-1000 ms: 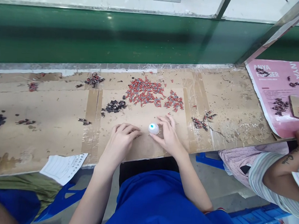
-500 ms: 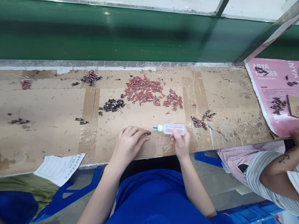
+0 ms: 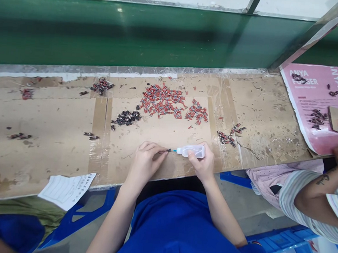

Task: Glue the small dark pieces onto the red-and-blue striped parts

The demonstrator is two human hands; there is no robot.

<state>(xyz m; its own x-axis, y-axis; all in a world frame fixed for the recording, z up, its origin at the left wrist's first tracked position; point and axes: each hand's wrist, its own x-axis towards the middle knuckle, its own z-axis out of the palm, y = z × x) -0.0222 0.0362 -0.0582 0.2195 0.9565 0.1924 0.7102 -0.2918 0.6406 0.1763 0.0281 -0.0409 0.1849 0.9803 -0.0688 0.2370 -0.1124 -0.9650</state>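
Observation:
My left hand (image 3: 148, 160) pinches a small dark part (image 3: 168, 150) between thumb and fingertips, just above the cardboard. My right hand (image 3: 203, 164) is wrapped round a clear plastic bottle (image 3: 193, 150) that lies nearly level and points left. The bottle's thin blue tip (image 3: 174, 150) is at the dark part; whether they touch is too small to tell. Beyond my hands lie a large pile of red parts (image 3: 161, 100), a smaller red pile (image 3: 197, 112) and a heap of black parts (image 3: 127, 117).
Dark and red parts (image 3: 226, 138) lie to the right on the cardboard-covered table (image 3: 145, 134). A paper sheet (image 3: 66, 188) overhangs the front edge. At the right, another person's arm (image 3: 316, 192) reaches a pink poster (image 3: 307, 110). A green panel (image 3: 129, 37) runs behind.
The bottle in my right hand has moved left and slightly down, bringing its blue tip to the dark part. My left hand still pinches that part. The view has shifted slightly.

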